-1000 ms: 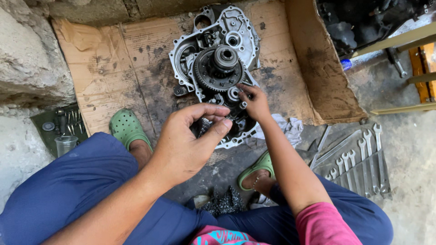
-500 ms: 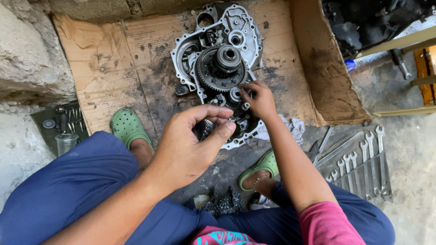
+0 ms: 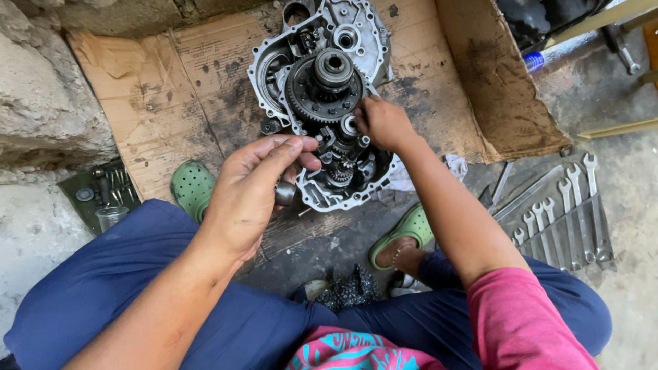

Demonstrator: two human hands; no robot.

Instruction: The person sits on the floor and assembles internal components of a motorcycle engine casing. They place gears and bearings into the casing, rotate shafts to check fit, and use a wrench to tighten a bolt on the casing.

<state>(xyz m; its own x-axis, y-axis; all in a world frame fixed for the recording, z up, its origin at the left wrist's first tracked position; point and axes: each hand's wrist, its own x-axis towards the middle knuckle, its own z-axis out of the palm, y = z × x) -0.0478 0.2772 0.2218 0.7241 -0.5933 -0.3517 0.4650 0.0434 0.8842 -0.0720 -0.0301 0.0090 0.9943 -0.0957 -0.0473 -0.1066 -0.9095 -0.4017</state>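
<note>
gearbox casing (image 3: 274,68) on cardboard (image 3: 171,89), left hand (image 3: 250,188) pinching metal sleeve (image 3: 285,194) at its edge, right hand (image 3: 384,123) fingertips on gears (image 3: 322,85)

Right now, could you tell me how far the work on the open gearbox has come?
Done: the gearbox housing lies open on the cardboard, large gear exposed. In hand: the left hand grips a small metal cylinder; the right hand touches the small gears. Left: wrenches lie unused; housing remains uncovered.
</note>
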